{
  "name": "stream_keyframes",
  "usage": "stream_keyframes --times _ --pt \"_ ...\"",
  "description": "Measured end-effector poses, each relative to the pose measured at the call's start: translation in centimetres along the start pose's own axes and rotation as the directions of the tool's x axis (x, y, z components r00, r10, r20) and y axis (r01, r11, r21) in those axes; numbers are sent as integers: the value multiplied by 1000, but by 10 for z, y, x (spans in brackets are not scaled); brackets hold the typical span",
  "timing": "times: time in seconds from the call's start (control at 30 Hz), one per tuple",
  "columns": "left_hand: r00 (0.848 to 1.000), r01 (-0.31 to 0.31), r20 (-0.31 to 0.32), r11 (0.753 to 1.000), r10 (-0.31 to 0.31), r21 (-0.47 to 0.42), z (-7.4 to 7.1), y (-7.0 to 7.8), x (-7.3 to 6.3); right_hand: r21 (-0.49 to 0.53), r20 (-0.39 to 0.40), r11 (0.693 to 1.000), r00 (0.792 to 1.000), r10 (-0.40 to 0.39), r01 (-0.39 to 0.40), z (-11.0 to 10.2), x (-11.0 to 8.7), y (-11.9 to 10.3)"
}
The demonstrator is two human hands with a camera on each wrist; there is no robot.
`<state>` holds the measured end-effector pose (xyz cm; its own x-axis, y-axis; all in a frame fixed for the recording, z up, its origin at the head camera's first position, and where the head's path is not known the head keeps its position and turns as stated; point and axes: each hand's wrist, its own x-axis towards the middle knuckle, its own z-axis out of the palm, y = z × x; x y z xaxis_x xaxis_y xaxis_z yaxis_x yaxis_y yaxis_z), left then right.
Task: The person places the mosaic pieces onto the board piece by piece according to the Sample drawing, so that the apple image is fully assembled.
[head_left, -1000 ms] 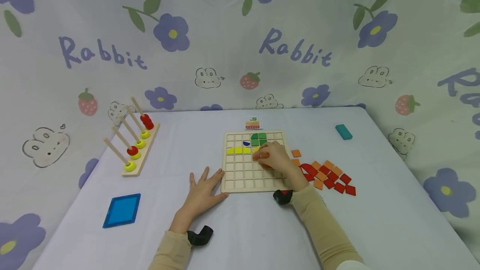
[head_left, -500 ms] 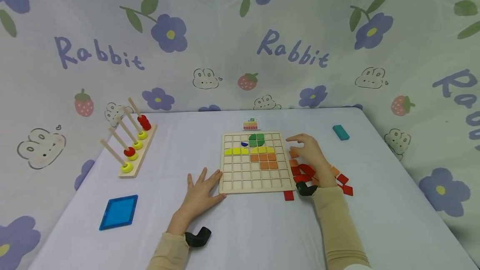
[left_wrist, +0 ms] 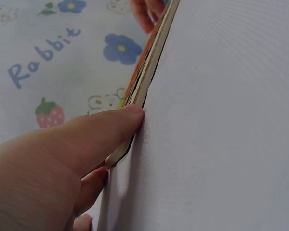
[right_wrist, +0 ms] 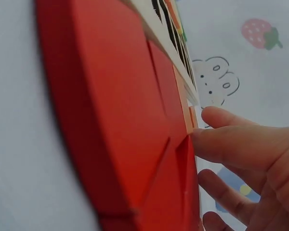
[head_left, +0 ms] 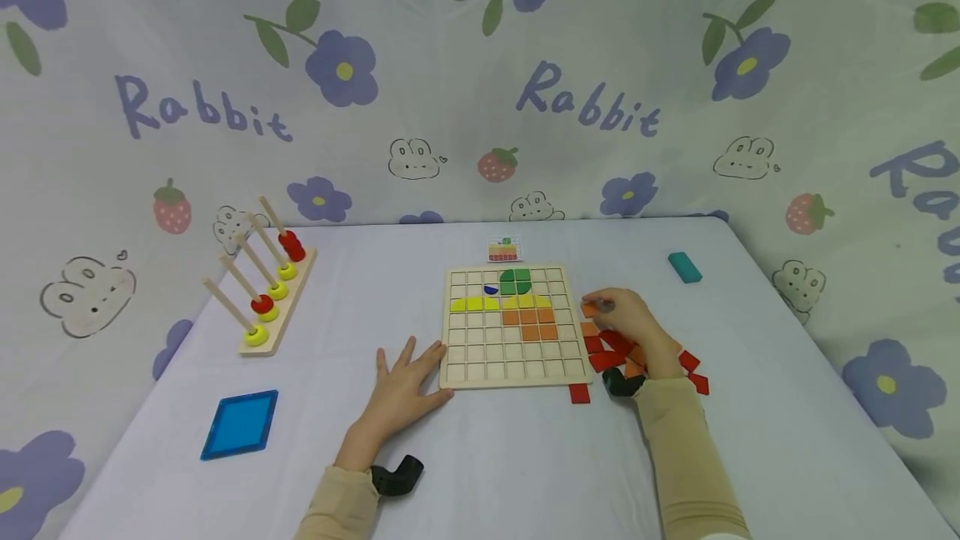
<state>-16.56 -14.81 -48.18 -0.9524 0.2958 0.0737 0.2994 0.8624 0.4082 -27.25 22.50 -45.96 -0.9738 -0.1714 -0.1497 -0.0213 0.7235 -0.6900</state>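
A wooden grid board (head_left: 480, 369) lies mid-table, bearing green, yellow, orange and dark blue pieces. My left hand (head_left: 405, 386) rests at its lower left corner, fingers spread; in the left wrist view the thumb (left_wrist: 111, 125) touches the board's edge. Just right of the board, my right hand (head_left: 633, 323) has thumb and index finger around a small orange square tile (head_left: 590, 309), pinching it at the table. In the right wrist view red pieces (right_wrist: 120, 110) lie close in front of the fingers, and this tile (right_wrist: 192, 116) shows as a thin edge at the fingertips.
Red and orange tiles lie under and around the right wrist; one red tile (head_left: 580, 393) lies below the board. A picture card (head_left: 505, 249) is behind the board. A peg stand with rings (head_left: 281, 307) and blue tray (head_left: 240, 425) are left, a teal block (head_left: 685, 267) far right.
My right hand leaves an orange tile on the board and moves right, off it, then lowers with its fingers drawing in around another orange tile. The left hand stays at the board's corner.
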Motion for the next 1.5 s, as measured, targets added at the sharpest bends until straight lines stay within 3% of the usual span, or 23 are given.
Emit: stream_keyframes --times 0.2,0.4,0.57,0.83,1.0,1.1,1.33,1.4,1.5 --pt "1000 6 4 1000 -6 1 1 1 0 76 -35 997 999 -21 24 3 -4 0" --pt "1000 9 -2 1000 -9 2 0 2 0 183 -66 977 993 -98 109 14 -6 -30" --pt "1000 6 -9 1000 -6 -8 1 2 0 197 -40 964 984 -173 177 38 -2 -56" --pt "999 -16 -37 1000 15 -25 2 1 0 108 77 943 943 -325 316 70 7 -73" --pt "1000 -9 -18 1000 8 -17 0 0 0 -28 82 907 906 -416 420 76 8 -73" --pt "1000 -11 -18 1000 11 -11 0 1 0 -117 77 886 894 -442 448 76 7 -72" --pt "1000 -12 -20 1000 12 -12 1 2 1 -239 82 873 905 -418 425 76 4 -76" --pt "1000 -10 -16 1000 10 -13 1 2 1 -224 90 882 910 -404 414 74 3 -77" --pt "1000 -4 -7 1000 4 -12 0 2 0 -116 87 915 922 -378 386 70 3 -76"
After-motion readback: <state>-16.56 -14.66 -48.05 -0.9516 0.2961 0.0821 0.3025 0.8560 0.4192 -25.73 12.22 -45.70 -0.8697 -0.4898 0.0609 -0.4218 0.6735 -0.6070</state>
